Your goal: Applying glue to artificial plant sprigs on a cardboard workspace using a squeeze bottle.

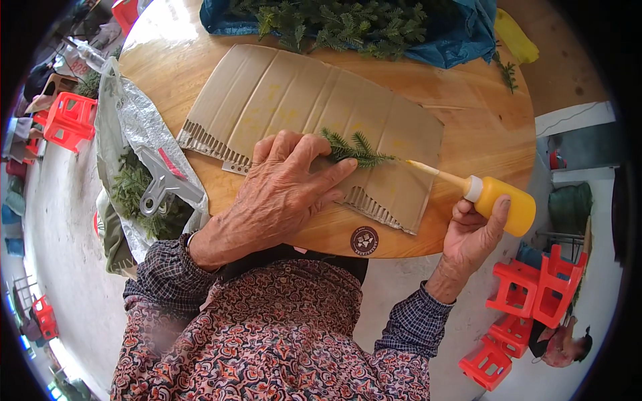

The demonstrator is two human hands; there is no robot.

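Observation:
A small green fir sprig (361, 151) lies over a sheet of corrugated cardboard (267, 93) on the round wooden table. My left hand (277, 179) is closed on the sprig's leafy end, pressing it down with the fingers. In my right hand (471, 234) is a yellow squeeze bottle (511, 206), tilted so that its long nozzle points left. The nozzle's tip sits at or very near the sprig's bare stem end; contact is too small to tell. Faint yellow smears mark the cardboard.
Many fir branches (341, 27) lie on blue plastic (455, 40) at the table's far side. A plastic bag of greenery with a large grey clip (160, 184) hangs at the left edge. Red stools (515, 287) stand on the floor at right, others at left.

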